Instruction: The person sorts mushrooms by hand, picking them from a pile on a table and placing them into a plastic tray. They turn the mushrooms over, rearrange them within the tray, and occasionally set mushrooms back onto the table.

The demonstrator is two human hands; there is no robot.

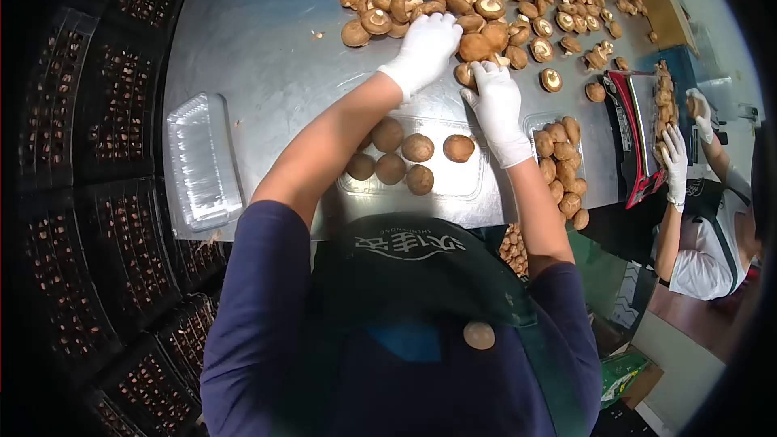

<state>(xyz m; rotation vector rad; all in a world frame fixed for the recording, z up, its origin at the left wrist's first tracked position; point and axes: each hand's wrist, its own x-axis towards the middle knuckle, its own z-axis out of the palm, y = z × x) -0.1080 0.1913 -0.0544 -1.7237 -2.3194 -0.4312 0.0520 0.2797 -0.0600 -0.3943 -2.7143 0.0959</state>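
My left hand [426, 50], in a white glove, reaches into a heap of brown shiitake mushrooms [405, 4]. Its fingers curl down among the caps, and what lies under them is hidden. Beside it my right hand [497, 107], also gloved, has its thumb and fingertips closed at a mushroom [465, 75] on the heap's near edge. Below my hands, a clear plastic tray [453, 184] holds several round mushrooms [418, 148], caps up. Right of my right wrist, another clear tray [530, 123] is filled with mushrooms [565, 154].
An unused-looking clear tray [202, 166] lies at the left of the metal table [267, 40]. Black crates [121, 105] with mushrooms stack along the left. A co-worker's gloved hands [677, 162] handle mushrooms at a red-edged black box [627, 133] on the right.
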